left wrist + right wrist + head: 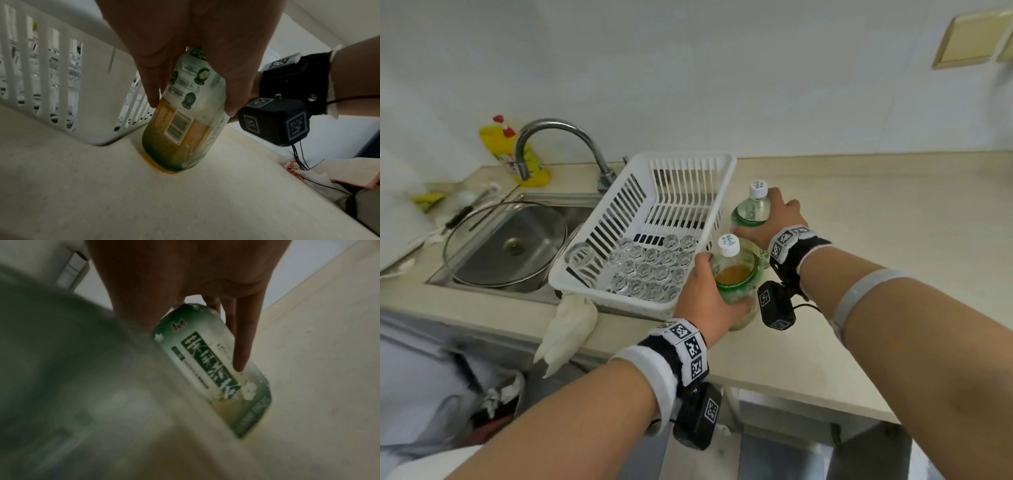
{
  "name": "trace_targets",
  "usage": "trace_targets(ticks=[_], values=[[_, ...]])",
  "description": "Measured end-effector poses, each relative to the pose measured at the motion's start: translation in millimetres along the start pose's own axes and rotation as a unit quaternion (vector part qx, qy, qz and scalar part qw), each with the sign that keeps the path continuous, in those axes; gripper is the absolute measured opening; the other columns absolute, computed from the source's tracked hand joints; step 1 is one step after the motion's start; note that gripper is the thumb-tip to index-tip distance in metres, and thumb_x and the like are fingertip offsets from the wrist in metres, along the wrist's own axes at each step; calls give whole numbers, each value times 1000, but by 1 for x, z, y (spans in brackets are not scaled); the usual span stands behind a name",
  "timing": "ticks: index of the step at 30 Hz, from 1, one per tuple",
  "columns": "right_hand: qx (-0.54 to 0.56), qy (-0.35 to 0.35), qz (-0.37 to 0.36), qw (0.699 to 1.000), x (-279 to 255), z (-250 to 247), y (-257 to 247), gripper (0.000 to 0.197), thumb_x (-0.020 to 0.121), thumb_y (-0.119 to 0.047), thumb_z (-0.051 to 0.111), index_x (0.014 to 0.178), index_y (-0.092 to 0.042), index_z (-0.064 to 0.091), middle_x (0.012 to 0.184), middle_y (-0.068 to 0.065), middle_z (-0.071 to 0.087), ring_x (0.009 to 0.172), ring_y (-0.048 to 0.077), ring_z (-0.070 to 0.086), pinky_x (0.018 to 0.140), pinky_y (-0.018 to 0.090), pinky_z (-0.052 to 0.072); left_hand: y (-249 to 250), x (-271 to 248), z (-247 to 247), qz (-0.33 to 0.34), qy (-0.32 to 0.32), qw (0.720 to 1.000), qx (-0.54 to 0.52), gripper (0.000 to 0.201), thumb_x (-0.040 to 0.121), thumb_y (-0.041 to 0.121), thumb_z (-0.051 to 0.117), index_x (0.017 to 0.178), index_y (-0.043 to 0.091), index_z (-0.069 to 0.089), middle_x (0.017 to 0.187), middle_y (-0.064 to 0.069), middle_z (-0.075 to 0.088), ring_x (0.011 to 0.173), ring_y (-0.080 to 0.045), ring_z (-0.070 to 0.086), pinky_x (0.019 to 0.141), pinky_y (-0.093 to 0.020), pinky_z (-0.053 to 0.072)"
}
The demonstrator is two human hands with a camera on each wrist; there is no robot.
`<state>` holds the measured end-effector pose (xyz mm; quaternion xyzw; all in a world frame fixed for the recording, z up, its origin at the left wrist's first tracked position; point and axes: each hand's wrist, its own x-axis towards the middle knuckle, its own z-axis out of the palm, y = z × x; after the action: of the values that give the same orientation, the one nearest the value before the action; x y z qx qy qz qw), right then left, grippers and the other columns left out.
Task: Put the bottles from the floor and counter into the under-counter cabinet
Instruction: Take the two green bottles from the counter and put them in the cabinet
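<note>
Two clear bottles with white caps and green labels stand on the beige counter (859, 240), to the right of the dish basket. My left hand (709, 291) grips the nearer bottle (736, 277), which holds orange liquid. In the left wrist view that bottle (185, 121) has its base on the counter (102, 194), with thumb and fingers (153, 91) round its label. My right hand (774, 219) grips the farther bottle (751, 209). In the right wrist view this bottle (213, 369) leans under the right hand (185, 272), a finger (244, 345) along its label.
A white dish basket (688, 164) with several upturned glasses sits just left of the bottles. Beyond it are a sink (571, 205) holding a lidded pot, a faucet (558, 137) and a yellow detergent bottle (517, 154). A white cloth (568, 329) hangs over the counter's front edge.
</note>
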<state>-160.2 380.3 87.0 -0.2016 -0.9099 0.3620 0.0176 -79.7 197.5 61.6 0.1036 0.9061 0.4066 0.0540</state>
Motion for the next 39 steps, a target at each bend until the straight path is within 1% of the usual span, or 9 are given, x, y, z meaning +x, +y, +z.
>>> trace_targets(ticks=[3,8,13,22,25,29,32,35,39], values=[[-8,2,8,1000,-7,-4,0,99,64,-55,82,142,-27,27,125,13,45,105,39,59,74,40,45,2,-1,-3,5,-13,1000,-2,89,65,37,92,133,27,36,123,6,63,108,-15,63,91,-27,50],[9,25,22,999,-41,-13,12,104,59,-47,88,139,-15,29,124,13,50,110,34,58,92,46,51,-1,-7,-6,27,-42,999,4,90,64,37,92,133,27,36,126,4,60,111,-17,62,90,-27,48],[6,57,87,995,-98,-32,37,105,65,-40,87,146,-19,24,130,13,42,101,30,51,82,35,43,-12,-24,-15,77,-83,994,-1,95,62,41,92,136,27,34,130,3,59,114,-19,61,96,-34,52],[73,223,201,951,-247,4,55,95,62,-32,88,139,-10,38,125,10,46,105,23,51,87,32,45,-45,-77,-51,189,-202,961,5,97,58,55,85,137,32,33,133,4,58,115,-20,62,99,-41,54],[82,260,230,934,-284,30,48,96,50,-47,85,130,-12,46,116,6,53,99,22,58,85,35,54,-62,-99,-60,221,-229,948,11,95,56,60,82,134,38,33,131,9,59,114,-16,63,98,-43,55],[140,291,227,919,-289,61,58,99,41,-60,80,126,-17,52,115,4,60,100,21,65,84,36,60,-78,-111,-59,192,-253,948,-9,92,57,59,84,132,39,35,129,9,60,109,-13,64,93,-33,54],[181,335,291,878,-352,125,78,97,48,-45,84,130,-13,42,126,8,49,112,21,56,99,32,49,-142,-151,-16,206,-363,907,55,94,52,64,82,130,44,36,125,11,63,107,-13,67,93,-36,56],[203,397,242,862,-357,121,61,95,56,-33,84,136,-14,38,131,7,44,118,20,50,104,30,43,-159,-158,-12,170,-369,913,41,92,53,57,88,130,43,38,123,12,62,105,-13,65,88,-29,50],[206,442,213,847,-356,121,59,95,54,-37,80,136,-15,38,133,8,43,121,22,50,107,37,44,-183,-158,3,142,-370,916,55,93,56,46,93,130,41,37,129,4,63,112,-20,65,95,-39,54]])
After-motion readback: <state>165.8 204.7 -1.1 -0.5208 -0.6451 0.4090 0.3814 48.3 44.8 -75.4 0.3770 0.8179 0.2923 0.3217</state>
